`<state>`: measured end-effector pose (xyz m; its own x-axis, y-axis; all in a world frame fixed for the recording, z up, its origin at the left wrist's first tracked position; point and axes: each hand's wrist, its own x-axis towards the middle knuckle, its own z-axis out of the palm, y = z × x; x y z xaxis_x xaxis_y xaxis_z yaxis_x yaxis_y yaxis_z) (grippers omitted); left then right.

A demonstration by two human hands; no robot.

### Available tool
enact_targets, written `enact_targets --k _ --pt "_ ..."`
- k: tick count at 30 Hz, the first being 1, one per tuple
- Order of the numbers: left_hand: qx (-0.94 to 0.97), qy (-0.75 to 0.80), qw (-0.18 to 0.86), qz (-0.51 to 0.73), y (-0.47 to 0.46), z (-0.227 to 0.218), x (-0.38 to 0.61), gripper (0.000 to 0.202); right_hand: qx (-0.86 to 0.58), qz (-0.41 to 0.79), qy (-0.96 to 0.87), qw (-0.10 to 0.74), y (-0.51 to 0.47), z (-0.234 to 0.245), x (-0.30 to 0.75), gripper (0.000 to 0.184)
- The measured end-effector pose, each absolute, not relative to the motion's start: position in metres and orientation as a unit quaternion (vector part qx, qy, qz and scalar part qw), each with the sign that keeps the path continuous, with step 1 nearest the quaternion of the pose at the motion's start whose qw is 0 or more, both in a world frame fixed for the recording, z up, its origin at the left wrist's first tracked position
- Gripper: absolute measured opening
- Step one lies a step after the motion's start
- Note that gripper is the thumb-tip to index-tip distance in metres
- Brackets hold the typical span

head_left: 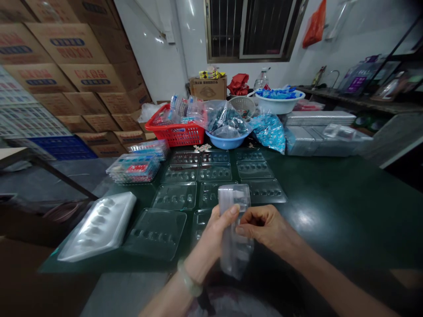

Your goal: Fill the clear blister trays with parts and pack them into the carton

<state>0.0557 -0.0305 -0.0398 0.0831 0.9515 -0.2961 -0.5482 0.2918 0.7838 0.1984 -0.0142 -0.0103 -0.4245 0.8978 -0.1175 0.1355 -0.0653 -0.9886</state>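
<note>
My left hand [216, 229] and my right hand [264, 226] both grip a stack of clear plastic blister trays [234, 220], held upright over the near edge of the dark green table [330, 207]. The left thumb presses on the stack's front and the right fingers curl round its right side. Several single clear trays [175, 196] lie flat in rows on the table just beyond my hands. A jade bangle [188, 279] sits on my left wrist.
A wrapped pile of trays [99, 224] lies at the near left. Filled packs [134, 167] are stacked further left. A red basket [178, 130], blue bowl [226, 141], blue bags [269, 132] and a white basin [279, 103] stand at the back. Cardboard boxes [66, 57] line the left wall.
</note>
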Motion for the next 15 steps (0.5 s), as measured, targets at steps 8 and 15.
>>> enact_targets --k 8,15 --pt "0.29 0.399 0.661 0.566 -0.0278 -0.0345 0.0602 0.025 -0.393 0.622 -0.594 0.326 -0.0146 -0.0075 0.2032 0.016" --pt "0.268 0.406 0.672 0.559 -0.0317 -0.0293 0.0637 0.029 -0.398 0.619 -0.6 0.315 -0.0117 -0.0083 0.2068 0.016"
